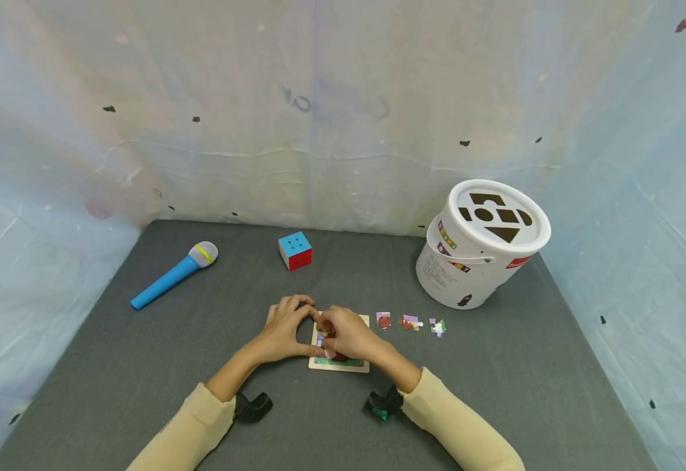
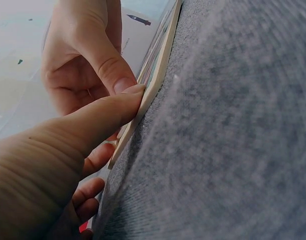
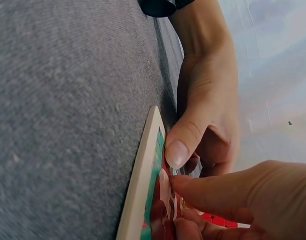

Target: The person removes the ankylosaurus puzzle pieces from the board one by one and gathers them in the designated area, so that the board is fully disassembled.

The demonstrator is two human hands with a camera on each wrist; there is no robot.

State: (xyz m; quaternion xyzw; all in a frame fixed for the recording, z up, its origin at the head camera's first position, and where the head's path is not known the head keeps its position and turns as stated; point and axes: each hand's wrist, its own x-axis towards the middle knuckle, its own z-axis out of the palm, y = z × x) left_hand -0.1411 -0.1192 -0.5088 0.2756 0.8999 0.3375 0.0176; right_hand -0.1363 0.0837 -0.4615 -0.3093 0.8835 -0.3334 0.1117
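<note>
A small jigsaw puzzle board with a pale wooden frame (image 1: 339,368) lies flat on the grey cloth. My left hand (image 1: 284,333) holds it at the left side, thumb at the near part of the frame and fingers reaching round the far part. Over the picture, my right hand (image 1: 351,332) has its fingers curled down and pinches a jigsaw piece, mostly hidden by the fingertips. In the right wrist view a pinkish part (image 3: 165,187) of the picture shows by those fingertips. Three loose jigsaw pieces, a pink one (image 1: 383,320), a purple one (image 1: 411,322) and a white-green one (image 1: 437,328), lie right of the board.
A white bucket (image 1: 478,252) with shape holes in its lid stands at the back right. Behind the board sits a puzzle cube (image 1: 295,251). A blue toy microphone (image 1: 172,278) lies at the left. Pale sheeting (image 1: 343,131) hangs around the table.
</note>
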